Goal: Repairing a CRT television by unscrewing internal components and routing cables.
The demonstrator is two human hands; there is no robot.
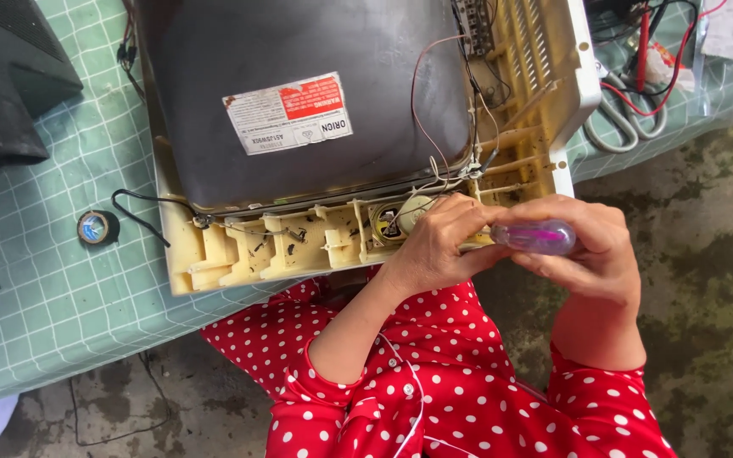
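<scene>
An old television lies face down on the table, its dark picture tube (pixel 299 93) sitting in a yellowed plastic frame (pixel 282 246). My right hand (pixel 591 250) is shut on a screwdriver with a clear purple handle (pixel 536 237), held sideways with its tip toward the frame's near right corner. My left hand (pixel 434 242) rests on that same corner beside a small round speaker (pixel 396 219), its fingers steadying the screwdriver shaft, which they hide. Thin wires run from the tube to this corner. I wear red sleeves with white dots.
A green checked cloth (pixel 44 288) covers the table. A roll of black tape (pixel 97 227) and a loose black wire lie left of the frame. A dark cover (pixel 6 76) is at far left. Scissors (pixel 629 127) and red leads lie at the upper right. Concrete floor below.
</scene>
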